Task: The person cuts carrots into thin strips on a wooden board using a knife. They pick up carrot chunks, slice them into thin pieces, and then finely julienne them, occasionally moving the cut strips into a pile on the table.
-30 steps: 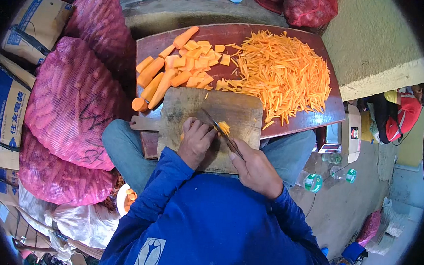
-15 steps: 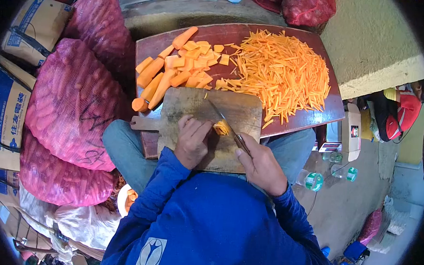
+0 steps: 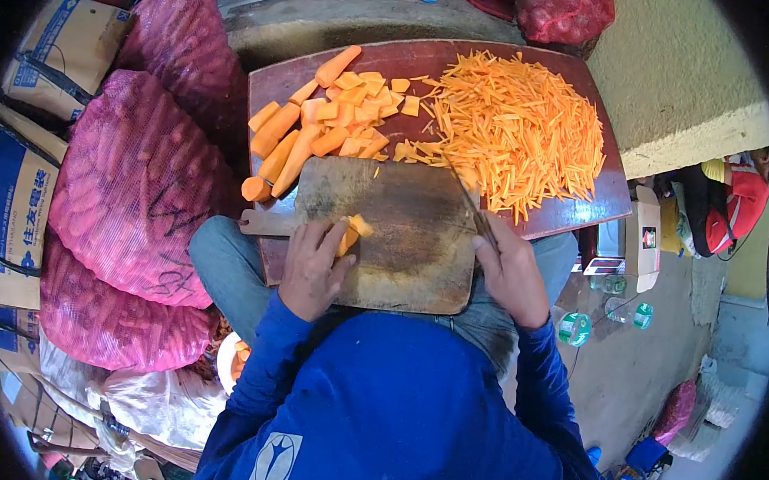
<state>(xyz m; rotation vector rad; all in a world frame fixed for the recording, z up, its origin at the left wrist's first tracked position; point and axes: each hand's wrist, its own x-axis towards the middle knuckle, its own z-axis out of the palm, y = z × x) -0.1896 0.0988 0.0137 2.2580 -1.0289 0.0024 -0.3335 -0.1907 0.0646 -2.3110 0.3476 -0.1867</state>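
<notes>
Knife (image 3: pixel 466 194) gripped in right hand (image 3: pixel 519 277), right of centre; left hand (image 3: pixel 309 269) at carrot pieces (image 3: pixel 358 227), left of centre on board (image 3: pixel 409 272), hold unclear; seemingly between cuts; slicing them needs steadying.

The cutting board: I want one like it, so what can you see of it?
The cutting board looks wooden, roughly rectangular with rounded corners, darkly stained, with a handle on the left. It lies flat, its far part over the red-brown table. Carrot pieces sit on it at the left hand; the knife crosses its far right corner.
</notes>
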